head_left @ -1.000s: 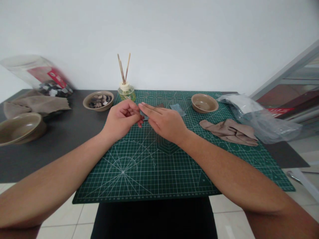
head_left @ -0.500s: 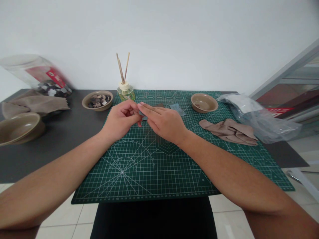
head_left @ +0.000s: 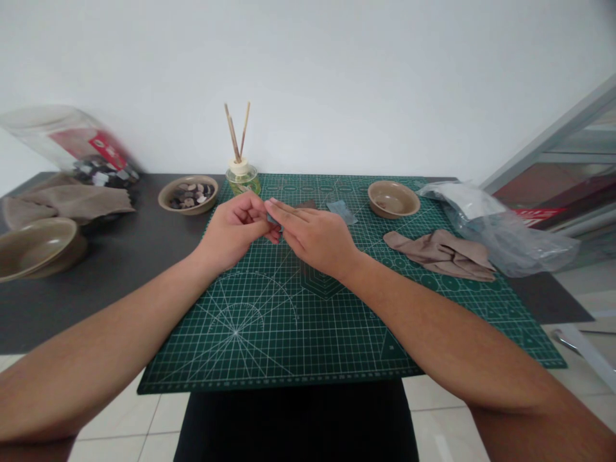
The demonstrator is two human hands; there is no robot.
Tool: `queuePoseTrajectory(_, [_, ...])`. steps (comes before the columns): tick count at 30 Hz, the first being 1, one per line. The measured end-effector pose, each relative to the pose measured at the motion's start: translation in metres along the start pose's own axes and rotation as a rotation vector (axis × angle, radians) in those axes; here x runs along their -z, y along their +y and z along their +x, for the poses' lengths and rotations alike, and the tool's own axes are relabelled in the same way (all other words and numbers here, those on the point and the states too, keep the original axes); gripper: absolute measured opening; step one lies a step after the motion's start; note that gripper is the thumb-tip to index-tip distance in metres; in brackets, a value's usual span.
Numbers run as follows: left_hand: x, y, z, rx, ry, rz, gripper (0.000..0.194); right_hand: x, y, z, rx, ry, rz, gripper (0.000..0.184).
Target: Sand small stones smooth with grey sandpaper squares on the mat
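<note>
My left hand [head_left: 235, 226] and my right hand [head_left: 320, 237] meet at the fingertips above the cutting mat [head_left: 269, 346]. Left thumb and forefinger are closed in a pinch; what lies in them is mostly hidden. The fingers of the right hand are held together, pressing over a small blue-grey piece [head_left: 273, 220], of which only a sliver shows between the hands. Behind the right hand a light blue sheet [head_left: 342, 212] lies on the mat, next to a brown piece [head_left: 307, 205] that is partly covered.
Left are a bowl of flat round pieces [head_left: 192, 194], a reed diffuser [head_left: 243, 176], a larger bowl [head_left: 41, 250], a grey-brown cloth [head_left: 77, 202] and a clear jar [head_left: 86, 141]. Right are a small bowl [head_left: 393, 199], a brown cloth [head_left: 443, 252] and a plastic bag [head_left: 510, 237].
Both hands stay nearly in place, with the fingers shifting slightly. Less of the blue-grey piece shows between them now.
</note>
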State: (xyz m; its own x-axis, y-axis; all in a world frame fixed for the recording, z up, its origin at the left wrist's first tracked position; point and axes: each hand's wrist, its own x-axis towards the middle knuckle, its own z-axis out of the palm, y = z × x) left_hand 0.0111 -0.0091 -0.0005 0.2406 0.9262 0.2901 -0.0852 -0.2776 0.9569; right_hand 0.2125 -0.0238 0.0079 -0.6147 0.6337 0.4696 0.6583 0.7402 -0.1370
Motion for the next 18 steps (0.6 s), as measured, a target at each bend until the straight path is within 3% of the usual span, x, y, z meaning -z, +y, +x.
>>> queuePoseTrajectory(18, [0.0038, -0.0028, -0.0001, -0.035, 0.019, 0.013, 0.027, 0.0012, 0.0005, 0.0005, 0.002, 0.016, -0.009, 0.055])
